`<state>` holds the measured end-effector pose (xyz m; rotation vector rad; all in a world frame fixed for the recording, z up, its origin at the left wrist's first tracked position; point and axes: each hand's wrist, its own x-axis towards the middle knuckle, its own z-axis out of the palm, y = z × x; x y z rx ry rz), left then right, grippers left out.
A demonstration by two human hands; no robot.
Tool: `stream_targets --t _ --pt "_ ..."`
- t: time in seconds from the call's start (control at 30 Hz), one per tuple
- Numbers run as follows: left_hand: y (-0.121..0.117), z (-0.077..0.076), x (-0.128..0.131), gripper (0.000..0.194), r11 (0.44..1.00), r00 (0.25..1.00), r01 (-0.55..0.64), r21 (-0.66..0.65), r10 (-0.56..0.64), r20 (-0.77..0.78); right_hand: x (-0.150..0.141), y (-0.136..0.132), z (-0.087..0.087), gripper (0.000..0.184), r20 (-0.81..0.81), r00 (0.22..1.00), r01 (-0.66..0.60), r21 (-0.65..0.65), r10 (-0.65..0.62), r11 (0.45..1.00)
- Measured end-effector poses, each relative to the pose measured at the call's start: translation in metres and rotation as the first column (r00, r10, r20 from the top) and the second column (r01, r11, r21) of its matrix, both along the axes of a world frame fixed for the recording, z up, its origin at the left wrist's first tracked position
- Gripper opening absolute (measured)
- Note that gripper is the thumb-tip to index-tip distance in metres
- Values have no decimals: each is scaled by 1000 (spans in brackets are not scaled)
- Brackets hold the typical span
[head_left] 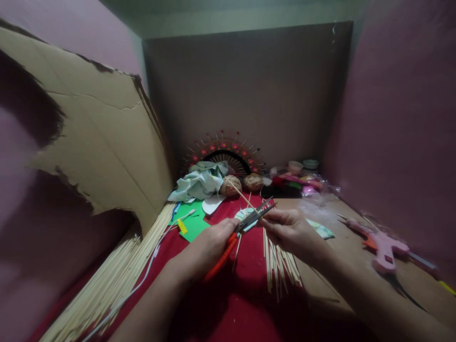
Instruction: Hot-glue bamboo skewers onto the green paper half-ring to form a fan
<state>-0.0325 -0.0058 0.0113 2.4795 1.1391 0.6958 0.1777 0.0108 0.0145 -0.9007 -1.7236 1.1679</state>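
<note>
from my remote seat i see one red cloth (228, 308) at the bottom centre of the frame, with two hands above it, apart from each other. the left hand (215, 237) is wrapped round the orange handles of one pair of scissors (249, 218), near the middle of the frame. the right hand (290, 232) pinches one thin stick (242, 194), which slants to the upper left past the blades (whether they bite into it, i cannot tell).

i count two groups of pale sticks: a long bundle (107, 280) at lower left and a loose pile (280, 266) under the right hand, each too crowded to number. one white cable (153, 259) runs beside the long bundle. one pink glue gun (386, 247) lies at the right on one brown board (344, 242).

farther off, left of centre, i have one green sheet (194, 225) with one yellow strip (182, 226) on it, then one crumpled patterned cloth (199, 184). beside that cloth sit two balls of twine (232, 186), and behind them, mid-frame, stands one fan-shaped piece with red flowers (223, 145).
</note>
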Motion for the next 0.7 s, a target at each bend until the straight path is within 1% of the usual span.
stream_targets --t 0.07,0.17,0.23,0.27,0.33,0.4,0.47,0.53,0.57,0.6,0.63,0.7 --pt "1 -2 0 32 999 999 36 18 -36 9 2 1 2 25 -50 996 -77 -104 72 992" --pt "2 -5 0 43 989 992 121 88 -122 12 7 1 4 25 -126 983 -163 -246 135 956" --pt "1 -7 0 40 985 990 140 104 -140 -4 10 2 4 26 -167 973 -206 -298 161 932" --pt "1 -8 0 35 987 992 129 98 -127 -19 11 2 4 26 -180 969 -217 -312 167 925" --pt "1 -9 1 25 995 995 78 70 -73 -63 11 2 3 26 -182 971 -208 -319 156 925" --pt "1 -12 2 19 999 995 20 45 -16 -96 8 1 2 25 -147 982 -157 -305 117 939" --pt "3 -14 2 17 999 995 -19 31 22 -96 4 -1 2 23 -88 996 -44 -257 22 966" --pt "4 -16 2 19 999 997 -33 27 35 -75 1 -3 3 24 -29 996 78 -158 -84 984" --pt "4 -17 2 20 999 998 -26 25 27 -60 1 -4 5 25 -12 994 111 -112 -113 987" --pt "4 -17 1 22 1000 999 -8 24 9 -44 1 -5 6 25 0 993 114 -86 -114 990" --pt "4 -16 1 24 1000 999 12 27 -11 -30 3 -5 8 25 5 996 88 -85 -88 993" --pt "3 -13 1 27 999 999 40 35 -39 -20 8 -4 11 25 -11 1000 -2 -153 0 988"
